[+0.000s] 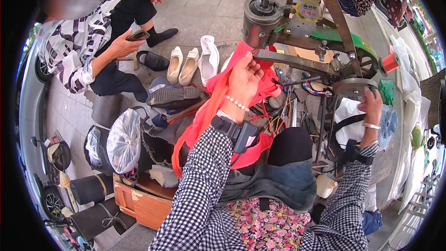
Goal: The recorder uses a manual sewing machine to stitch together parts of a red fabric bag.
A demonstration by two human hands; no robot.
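Note:
A hand-cranked sewing machine (302, 30) with a round metal head and a curved frame stands in front of me. Red cloth (218, 95), perhaps a bag with a long strap, lies under its head and hangs down towards my lap. My left hand (245, 78) is closed on this cloth close to the machine's narrow arm (297, 59). At the machine's right side my right hand (370, 107) grips the edge or handle of the metal hand wheel (354, 88); its fingertips are partly hidden. A red thread spool (389, 62) sits above that wheel.
Scissors and other tools (295, 111) lie beneath the machine. Pale shoes (188, 62) and a dark shoe (153, 60) stand on the paving. At left a person (79, 42) sits holding a phone (138, 35). A wooden box (148, 204) and a plastic bag (124, 142) are at my left.

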